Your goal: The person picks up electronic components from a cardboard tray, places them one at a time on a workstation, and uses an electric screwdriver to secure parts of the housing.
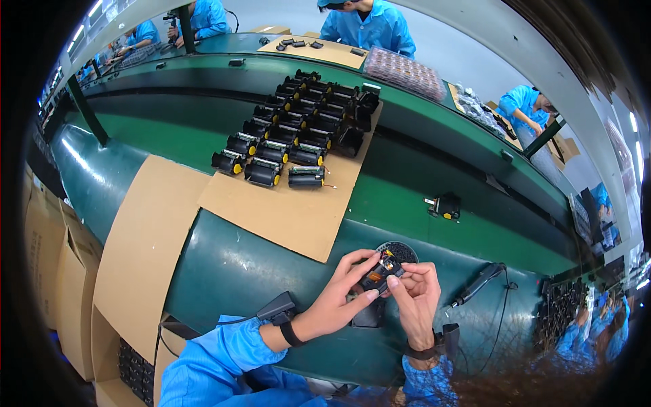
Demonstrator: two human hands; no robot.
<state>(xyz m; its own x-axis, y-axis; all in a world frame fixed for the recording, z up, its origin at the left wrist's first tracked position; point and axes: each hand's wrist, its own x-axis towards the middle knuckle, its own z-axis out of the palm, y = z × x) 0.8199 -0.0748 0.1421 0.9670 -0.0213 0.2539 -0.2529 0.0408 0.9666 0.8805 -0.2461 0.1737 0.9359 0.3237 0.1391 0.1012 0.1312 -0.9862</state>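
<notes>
One small black housing point(384, 272) is held up between both hands, above the tabletop point(237, 271) and near its front part. It looks light and stiff, probably moulded plastic, smooth enough to slip a little; the thin coloured wiring at its upper end seems the fragile part, so the solid side walls and corners are the better hold. Its long axis appears to slant from lower left to upper right, with the wired end pointing away from the person and an orange patch facing up; the tilt makes the exact direction hard to tell.

The left hand point(331, 300) pinches the left side, thumb at the near edge and fingers at the far end. The right hand point(418, 300) grips the right side between thumb and forefinger, its other fingers curled.

Just behind is a round dish point(415, 254) of small black pieces. To the right lies a power screwdriver point(480, 283); farther off, a single black unit point(445, 205), and to the left, rows of black units point(298, 129) on a cardboard sheet point(271, 220).
</notes>
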